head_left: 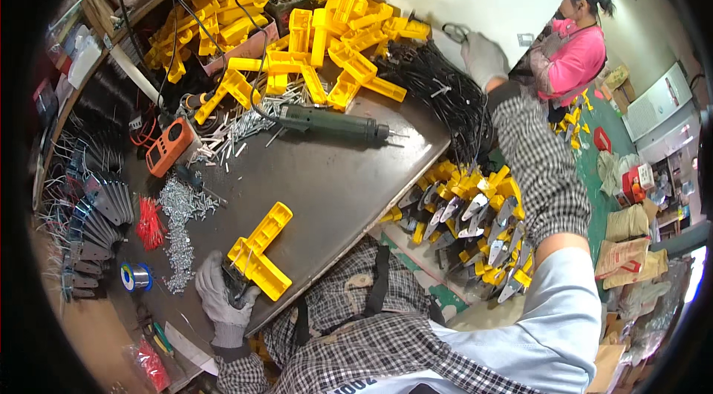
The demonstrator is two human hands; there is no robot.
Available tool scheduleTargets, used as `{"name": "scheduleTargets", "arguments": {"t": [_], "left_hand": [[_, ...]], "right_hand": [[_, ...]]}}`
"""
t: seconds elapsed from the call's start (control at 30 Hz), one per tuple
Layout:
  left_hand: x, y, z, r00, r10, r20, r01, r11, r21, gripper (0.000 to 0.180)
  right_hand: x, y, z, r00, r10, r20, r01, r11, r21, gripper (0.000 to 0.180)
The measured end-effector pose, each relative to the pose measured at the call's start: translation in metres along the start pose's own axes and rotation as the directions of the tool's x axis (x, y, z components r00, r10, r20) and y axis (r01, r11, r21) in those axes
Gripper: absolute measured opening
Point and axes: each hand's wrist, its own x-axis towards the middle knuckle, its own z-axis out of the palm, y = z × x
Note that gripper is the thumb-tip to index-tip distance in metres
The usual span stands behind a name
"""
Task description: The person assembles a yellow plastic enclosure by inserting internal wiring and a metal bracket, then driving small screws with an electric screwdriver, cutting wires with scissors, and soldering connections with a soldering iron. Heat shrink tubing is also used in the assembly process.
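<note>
My left hand (221,294), in a grey glove, grips the near end of a yellow plastic L-shaped housing (260,249) lying on the dark metal worktable (334,178). My right hand (483,58), also gloved, is stretched far out over a bundle of black cables (445,97) at the table's far right edge; whether its fingers hold a cable I cannot make out. A green electric screwdriver (330,124) lies across the middle of the table, between the two hands.
A heap of yellow housings (312,23) fills the back of the table. Loose screws (178,223), an orange meter (169,145), a solder spool (136,276) and metal blades (93,223) lie at left. A bin of assembled yellow parts (475,223) stands below right. Another person (575,37) works beyond.
</note>
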Motion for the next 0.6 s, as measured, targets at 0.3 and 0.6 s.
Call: {"name": "scheduleTargets", "arguments": {"t": [0.3,0.6], "left_hand": [[0.058,0.155,0.019,0.975,0.001,0.22,0.22,-0.074,-0.973,0.043],[-0.008,0.085,-0.015,0.58,0.136,0.803,0.807,-0.232,-0.543,0.032]], "right_hand": [[-0.089,-0.166,-0.138,0.539,-0.499,0.678,-0.797,-0.043,0.602,0.018],[-0.155,-0.253,-0.083,0.736,-0.608,-0.298,0.598,0.377,0.707,0.052]]}}
